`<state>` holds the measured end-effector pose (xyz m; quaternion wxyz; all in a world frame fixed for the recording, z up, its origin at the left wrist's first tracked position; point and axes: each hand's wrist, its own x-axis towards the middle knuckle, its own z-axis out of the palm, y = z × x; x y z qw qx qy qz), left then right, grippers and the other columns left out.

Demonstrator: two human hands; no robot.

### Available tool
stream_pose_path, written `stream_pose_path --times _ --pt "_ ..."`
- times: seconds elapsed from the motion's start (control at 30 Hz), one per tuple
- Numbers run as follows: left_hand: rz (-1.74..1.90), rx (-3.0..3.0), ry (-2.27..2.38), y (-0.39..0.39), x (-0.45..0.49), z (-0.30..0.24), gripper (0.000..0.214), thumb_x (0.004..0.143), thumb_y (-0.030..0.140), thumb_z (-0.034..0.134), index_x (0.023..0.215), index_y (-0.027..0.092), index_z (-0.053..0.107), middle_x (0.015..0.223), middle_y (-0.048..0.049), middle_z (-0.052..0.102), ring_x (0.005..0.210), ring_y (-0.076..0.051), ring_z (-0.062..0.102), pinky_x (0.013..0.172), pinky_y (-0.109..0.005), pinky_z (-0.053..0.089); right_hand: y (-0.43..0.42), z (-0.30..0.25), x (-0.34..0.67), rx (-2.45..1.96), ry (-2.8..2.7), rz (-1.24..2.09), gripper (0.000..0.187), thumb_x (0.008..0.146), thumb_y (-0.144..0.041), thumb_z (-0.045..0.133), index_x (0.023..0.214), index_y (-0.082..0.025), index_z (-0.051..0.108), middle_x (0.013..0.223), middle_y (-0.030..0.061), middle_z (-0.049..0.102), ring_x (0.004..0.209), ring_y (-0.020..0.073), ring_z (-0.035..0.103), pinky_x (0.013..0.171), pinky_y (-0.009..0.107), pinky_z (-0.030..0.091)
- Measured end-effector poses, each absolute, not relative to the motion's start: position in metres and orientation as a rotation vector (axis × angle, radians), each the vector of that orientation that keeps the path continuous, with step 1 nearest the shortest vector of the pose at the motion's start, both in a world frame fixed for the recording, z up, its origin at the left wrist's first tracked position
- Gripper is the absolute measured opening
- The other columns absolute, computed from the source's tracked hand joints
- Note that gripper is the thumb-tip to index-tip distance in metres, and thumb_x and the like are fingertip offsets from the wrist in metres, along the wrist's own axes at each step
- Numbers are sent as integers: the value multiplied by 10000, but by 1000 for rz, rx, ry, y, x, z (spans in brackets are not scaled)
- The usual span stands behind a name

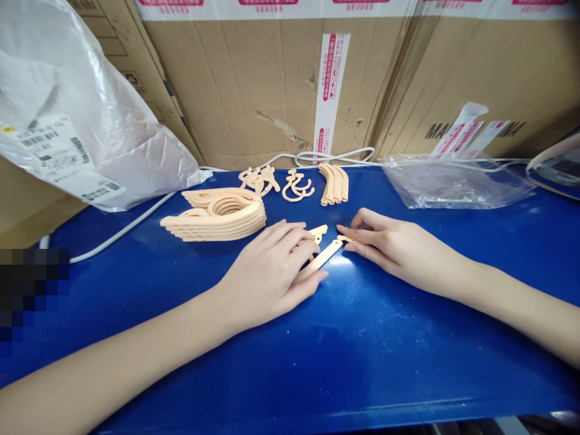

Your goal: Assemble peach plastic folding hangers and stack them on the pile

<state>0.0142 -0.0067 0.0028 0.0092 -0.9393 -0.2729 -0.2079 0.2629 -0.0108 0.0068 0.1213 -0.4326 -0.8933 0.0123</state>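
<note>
My left hand [272,272] lies palm down on the blue table [362,338], its fingers stretched flat over one end of a thin cream plastic strip [324,255]. My right hand [389,244] rests beside it, fingers extended, the fingertips touching the strip's far end. A second short cream piece [319,231] pokes out from under my left fingers. Behind my left hand sits a stack of cream curved hanger-like parts [217,214].
Small cream hooks [296,185], forked pieces [259,179] and a bundle of curved strips [334,183] lie at the back. A white plastic bag [77,115] is at left, a clear bag [453,181] at right, a white cable [122,229] and cardboard boxes [254,90] behind.
</note>
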Motion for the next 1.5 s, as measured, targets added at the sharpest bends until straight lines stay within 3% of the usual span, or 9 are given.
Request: stream_pose_path --times 0.13,0.27,0.4,0.67,0.77,0.9,1.13,1.3,1.5 --pt "-551 -3102 -842 -5 14 3 187 958 304 486 1041 156 565 1360 -141 518 1343 -280 417 1056 -443 435 -15 9 260 -1226 -2627 -24 448 1017 -399 322 1165 -151 664 1001 88 586 725 162 634 685 328 529" --pt "-553 -3222 -897 -4 15 3 106 974 241 427 1011 179 505 1378 -139 492 1385 -240 361 1094 -438 399 -17 13 258 -1213 -2635 100 453 1023 -393 298 1071 -148 675 985 90 607 726 169 644 663 320 518" --pt "-624 -3261 -905 -4 15 3 73 980 222 404 953 196 465 1361 -121 508 1353 -232 404 1087 -443 400 -17 16 256 -1267 -2540 297 410 1024 -373 306 964 -160 652 897 73 650 756 180 640 683 313 490" --pt "-689 -3265 -945 -5 18 2 137 973 178 376 1063 179 479 1362 -118 494 1285 -221 476 1062 -431 432 -16 15 256 -1291 -2418 555 333 951 -459 492 1055 -189 655 859 38 710 715 173 637 647 286 459" --pt "-671 -3227 -931 -5 19 2 193 982 174 360 1116 167 499 1394 -117 464 1272 -219 486 1076 -433 426 -15 14 256 -1209 -2364 662 304 972 -416 472 1100 -201 645 977 50 718 816 177 661 716 288 482" --pt "-610 -3174 -918 -5 20 3 191 993 197 350 1048 160 529 1409 -128 456 1313 -243 450 1103 -453 408 -16 13 255 -1151 -2344 714 265 986 -373 460 1099 -205 631 1022 46 713 854 167 669 755 284 489" --pt "-568 -3198 -899 -6 19 4 224 1008 226 331 1062 156 538 1403 -126 463 1295 -248 460 1091 -462 423 -21 8 254 -1221 -2523 295 337 1022 -389 333 1011 -172 591 874 70 712 724 189 683 625 290 486" --pt "-571 -3209 -889 -6 19 3 250 1010 225 330 1117 141 540 1404 -125 467 1291 -243 463 1096 -455 417 -21 5 255 -1129 -2611 -159 388 1035 -379 279 918 -165 582 742 44 683 558 154 629 483 263 392" --pt "-579 -3226 -877 -5 19 4 292 1017 229 323 1206 126 520 1414 -121 466 1297 -227 452 1110 -435 398 -20 5 255 -1028 -2624 -455 396 1038 -331 287 835 -150 575 665 28 624 531 137 592 478 264 352"
